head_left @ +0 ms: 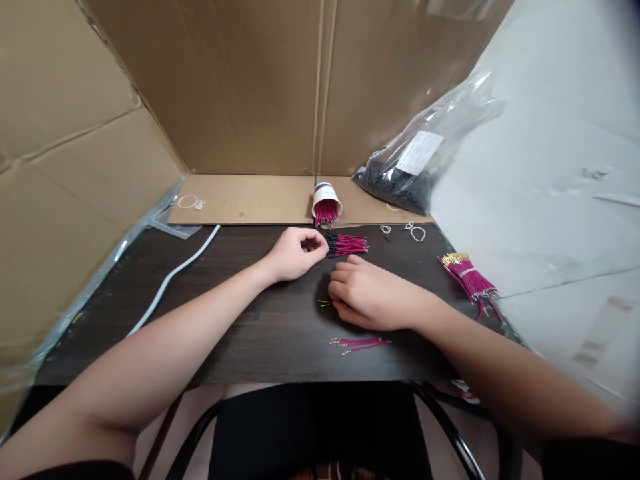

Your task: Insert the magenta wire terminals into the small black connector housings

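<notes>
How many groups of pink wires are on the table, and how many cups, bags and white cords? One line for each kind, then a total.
Pink wire groups: 4 (in the cup, at the left hand, near the right hand, at the right edge)
Cup: 1
Bag: 1
White cord: 1
Total: 7

Soft, even daylight is falling from the right, leaving only faint shadows; the plastic bag is catching mild glare. The wide lens is bending the edges, and the corners are blurring.
</notes>
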`<state>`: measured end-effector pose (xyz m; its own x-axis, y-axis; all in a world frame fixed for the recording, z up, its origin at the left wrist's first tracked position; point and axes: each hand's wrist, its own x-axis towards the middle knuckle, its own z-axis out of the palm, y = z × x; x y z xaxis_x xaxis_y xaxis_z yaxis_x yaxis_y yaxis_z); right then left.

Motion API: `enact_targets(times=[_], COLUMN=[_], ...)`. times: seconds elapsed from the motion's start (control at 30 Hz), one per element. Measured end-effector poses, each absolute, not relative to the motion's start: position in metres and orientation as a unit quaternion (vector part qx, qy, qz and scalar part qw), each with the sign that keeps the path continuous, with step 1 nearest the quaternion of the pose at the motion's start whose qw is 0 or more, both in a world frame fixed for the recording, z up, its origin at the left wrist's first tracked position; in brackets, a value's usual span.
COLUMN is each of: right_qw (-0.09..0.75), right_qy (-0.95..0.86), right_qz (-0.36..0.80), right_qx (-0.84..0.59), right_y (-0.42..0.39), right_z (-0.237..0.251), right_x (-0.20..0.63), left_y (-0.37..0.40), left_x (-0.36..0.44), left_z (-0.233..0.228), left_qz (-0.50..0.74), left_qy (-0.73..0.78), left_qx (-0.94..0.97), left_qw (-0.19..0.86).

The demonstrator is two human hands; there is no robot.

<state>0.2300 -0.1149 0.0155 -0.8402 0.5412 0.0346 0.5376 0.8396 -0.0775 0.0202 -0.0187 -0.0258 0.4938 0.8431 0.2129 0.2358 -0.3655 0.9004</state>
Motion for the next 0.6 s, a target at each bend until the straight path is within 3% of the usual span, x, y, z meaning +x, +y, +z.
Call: enact_targets(times=[0.3,0.6], right_qw=[0.238,0.321], right_qy=[-0.881,-0.829], right_qz=[0.174,0.176], right_qx=[-0.37,-0.422], right_y=[-0.093,-0.078], right_z=[0.01,-0.003], right_x=[0.251,0.258], left_y=[-0.012,-0.011], left_x=[0.018,0.018], left_z=[-0.025,-0.026], left_qz=[0.36,0.387], left_qy=[0.339,0.322], left_qx=[0.703,0.68], left_qw=[0.512,0.533])
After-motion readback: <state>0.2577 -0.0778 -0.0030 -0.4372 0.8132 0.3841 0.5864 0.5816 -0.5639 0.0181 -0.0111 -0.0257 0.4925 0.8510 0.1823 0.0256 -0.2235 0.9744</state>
